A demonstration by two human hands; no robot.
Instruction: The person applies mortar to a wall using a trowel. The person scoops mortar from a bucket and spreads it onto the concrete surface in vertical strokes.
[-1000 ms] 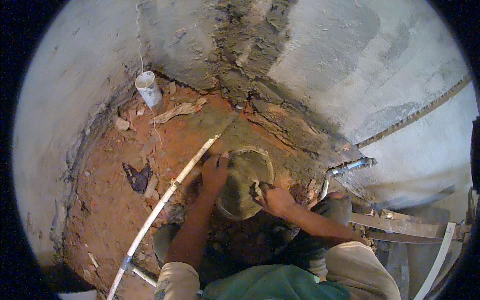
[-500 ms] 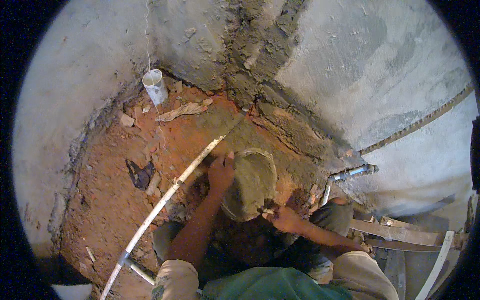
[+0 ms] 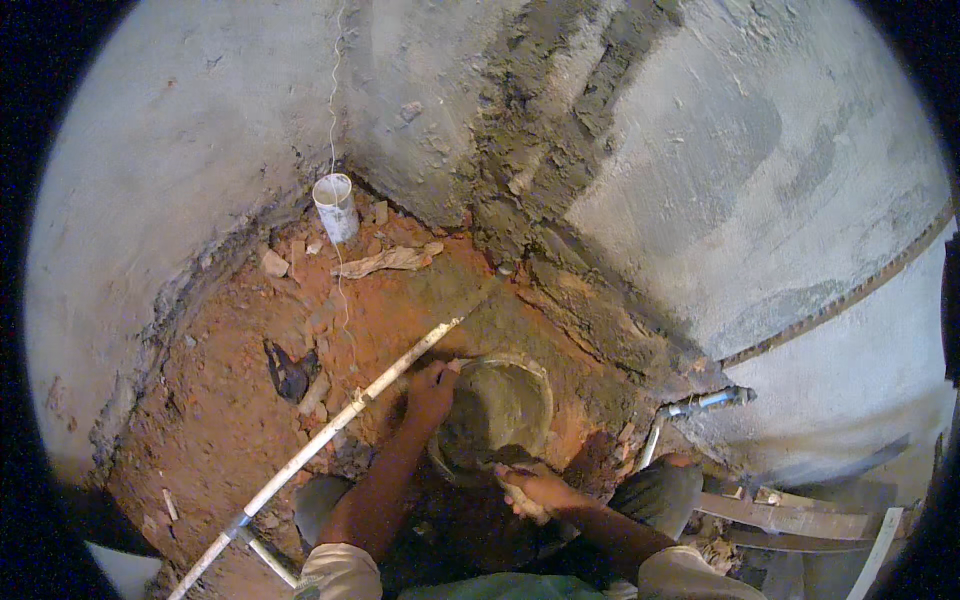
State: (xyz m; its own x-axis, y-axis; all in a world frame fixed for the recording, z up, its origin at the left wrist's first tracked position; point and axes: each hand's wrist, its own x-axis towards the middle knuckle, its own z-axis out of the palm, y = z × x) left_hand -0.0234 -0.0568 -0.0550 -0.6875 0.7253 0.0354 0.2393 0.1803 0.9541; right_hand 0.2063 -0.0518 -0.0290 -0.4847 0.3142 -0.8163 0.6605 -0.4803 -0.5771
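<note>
A round pan of grey mortar [image 3: 497, 408] sits on the red earth floor at the foot of the plastered wall. My left hand [image 3: 432, 392] grips the pan's left rim, next to a long white pipe [image 3: 330, 433] that runs diagonally across the floor. At the pan's near edge my right hand [image 3: 532, 490] is closed around a lump of grey mortar. Both forearms come up from the lower edge. My knee and dark trousers [image 3: 655, 490] are just right of the pan.
A short white pipe stub [image 3: 336, 207] stands upright in the far corner. Broken brick pieces and a scrap of paper [image 3: 385, 262] lie on the red earth. A metal pipe with a blue fitting [image 3: 700, 403] juts from the right wall. Boards [image 3: 800, 520] lie at the lower right.
The view has tilted down, so the pan sits lower in frame. My right hand has moved from the pan's right rim to its near edge. My left hand stays on the left rim.
</note>
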